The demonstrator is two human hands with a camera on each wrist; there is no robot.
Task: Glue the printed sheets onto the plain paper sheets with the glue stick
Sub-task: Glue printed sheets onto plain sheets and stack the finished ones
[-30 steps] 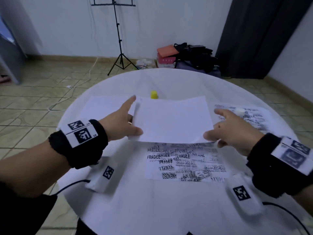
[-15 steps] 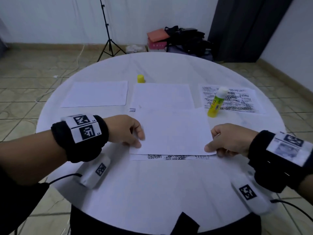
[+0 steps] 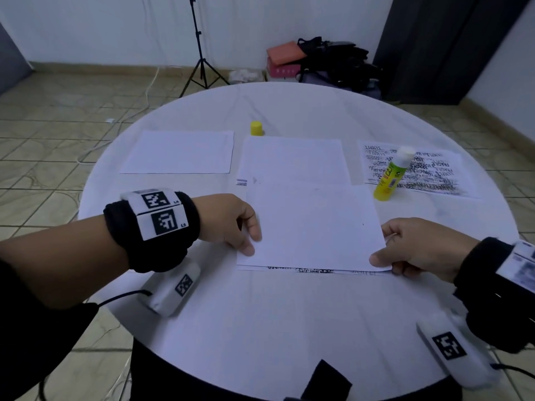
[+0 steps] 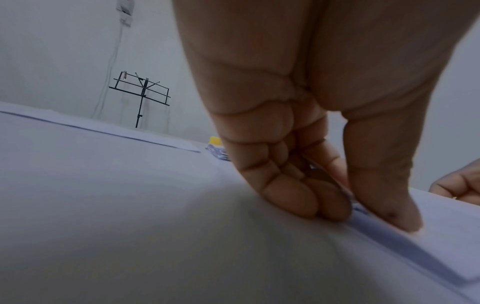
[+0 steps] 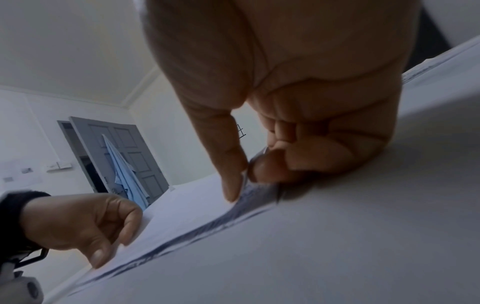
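A plain white sheet (image 3: pixel 312 227) lies over a printed sheet (image 3: pixel 304 270) near the table's front; only a thin printed strip shows along the near edge. My left hand (image 3: pixel 249 238) pinches the plain sheet's left edge (image 4: pixel 363 214), thumb on top and fingers curled under. My right hand (image 3: pixel 385 256) pinches its right near corner (image 5: pixel 249 185) the same way. The yellow glue stick (image 3: pixel 390 175) stands uncapped on a second printed sheet (image 3: pixel 428 175) at the right. Its yellow cap (image 3: pixel 256 128) sits further back.
Two more plain sheets lie beyond, one at the back left (image 3: pixel 179 151) and one in the middle (image 3: pixel 292 160). The round white table (image 3: pixel 275 328) drops off at its near edge. A black stand (image 3: pixel 199 53) and bags (image 3: pixel 333 62) are on the floor behind.
Both hands brought the plain sheet toward me and lowered it over the printed sheet, which now shows only at its near edge. The glue stick has come into view.
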